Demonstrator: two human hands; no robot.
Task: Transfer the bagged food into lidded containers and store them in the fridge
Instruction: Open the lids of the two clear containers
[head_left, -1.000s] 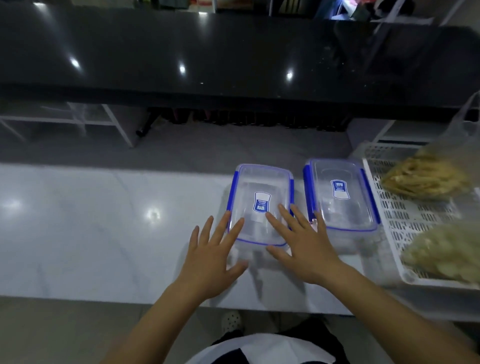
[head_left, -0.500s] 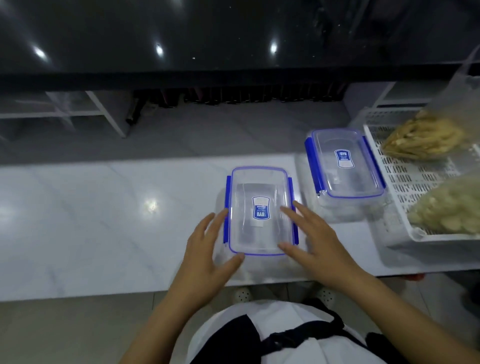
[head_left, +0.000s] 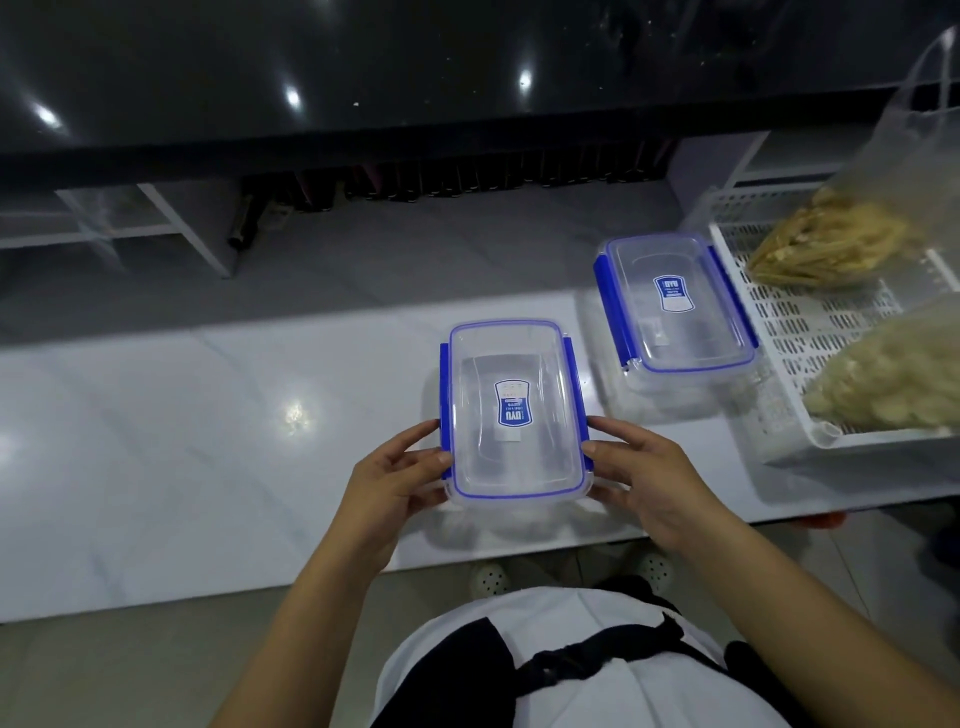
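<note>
The left hand (head_left: 392, 480) sits at the 9 o'clock side of the near clear rectangular plastic container with a blue-trimmed lid (head_left: 511, 413), its grip curled on the blue side latch, thumb and fingertips pressed to the wall. The container rests on the glossy white marble-patterned tabletop (head_left: 208, 441), near its front edge, directly between the two hands. The right hand (head_left: 644, 478) mirrors this at the 3 o'clock side, fingers bent against the opposite blue latch, so the box is clamped from both long sides.

Two such containers show: at 1 o'clock from the held one, apart from it, stands the second clear lidded container (head_left: 675, 306), the same rounded rectangular shape, with blue clips and a blue label on its lid. Both lids are on.

Just beside it, at its 3 o'clock, lies a white perforated plastic basket (head_left: 810, 332) with slotted floor. It holds two thin transparent plastic bags: the bag of yellowish strip-shaped food (head_left: 831, 244) at the far end, and the bag of pale rounded pieces (head_left: 893, 379) at the near end.
</note>
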